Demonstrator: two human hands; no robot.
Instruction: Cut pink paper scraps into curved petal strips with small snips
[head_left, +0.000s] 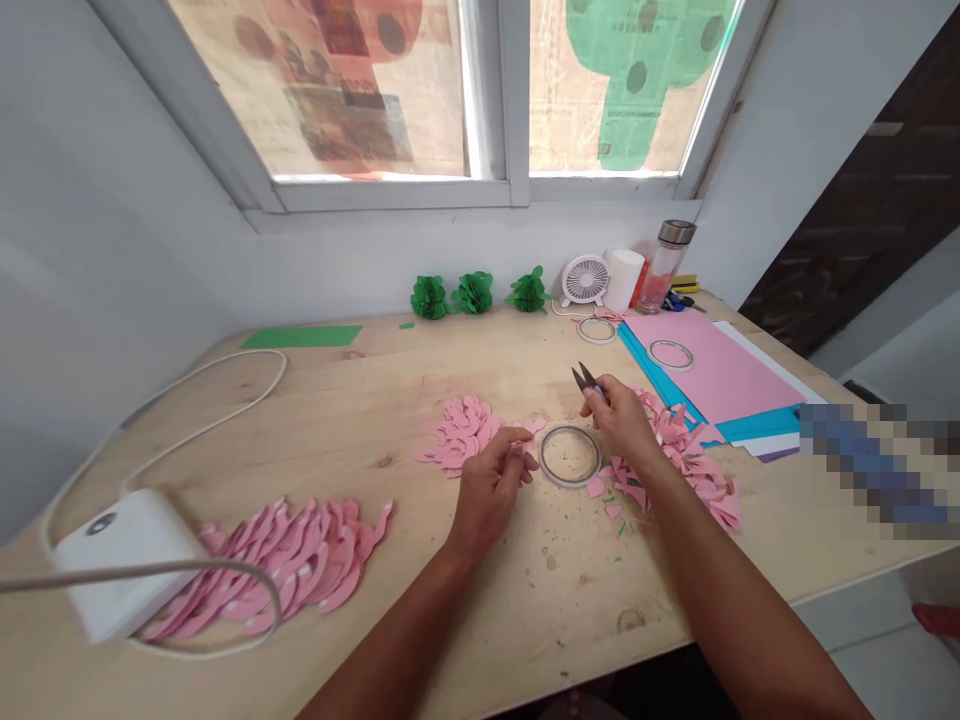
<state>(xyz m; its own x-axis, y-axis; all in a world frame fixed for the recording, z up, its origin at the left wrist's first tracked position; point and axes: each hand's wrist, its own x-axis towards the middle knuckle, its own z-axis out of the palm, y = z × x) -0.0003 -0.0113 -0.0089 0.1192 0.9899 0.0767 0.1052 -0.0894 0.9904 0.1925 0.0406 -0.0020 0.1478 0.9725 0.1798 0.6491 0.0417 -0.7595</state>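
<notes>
My left hand [495, 480] pinches a small pink paper piece [538, 426] between thumb and fingertips. In my right hand [622, 415] is a pair of small snips [586, 380], blades parted and pointing away from me. A roll of narrow tape [570, 457] lies flat on the table between the two hands. Just beyond my left hand is a small pile of pink cut paper petals [459, 432]. Pink paper scraps [690, 460] spread beneath and beside my right forearm. A larger heap of curved pink paper pieces [300, 560] rests at the left.
A white box [127, 560] with a looping cable [202, 420] sits at left. Along the wall stand green paper shapes [474, 292], a small fan [585, 280] and a glass bottle [664, 270]. Pink sheets [720, 370] over blue ones carry another tape roll [671, 355].
</notes>
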